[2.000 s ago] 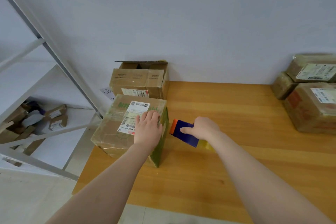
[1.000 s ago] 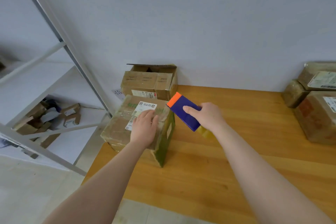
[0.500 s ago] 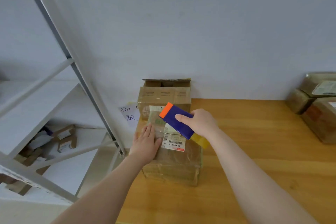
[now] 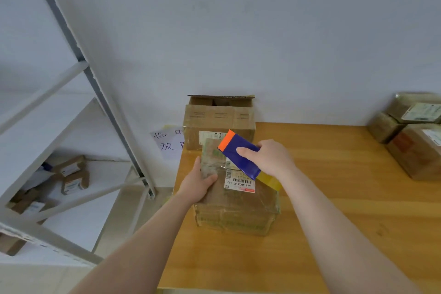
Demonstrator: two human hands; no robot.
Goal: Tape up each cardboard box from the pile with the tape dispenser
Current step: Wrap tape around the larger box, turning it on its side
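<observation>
A brown cardboard box (image 4: 241,207) wrapped in clear tape, with a white barcode label on top, lies at the left end of the wooden table (image 4: 322,210). My left hand (image 4: 198,182) holds its left top edge, thumb on the top face and fingers down the side. My right hand (image 4: 269,159) grips a blue tape dispenser (image 4: 238,154) with an orange tip and a yellowish tape roll at its rear. The dispenser is tilted over the far part of the box top, orange tip pointing up and left.
Behind it an open-topped cardboard box (image 4: 218,122) stands against the wall. Several taped boxes (image 4: 415,133) are stacked at the table's right end. A white metal shelf rack (image 4: 78,141) holding small boxes stands to the left, with a handwritten paper sign (image 4: 168,142) beside it.
The box was turned from an angled position until its label faces me. My left hand slid from the top to the left edge. The dispenser rose from the table to above the box.
</observation>
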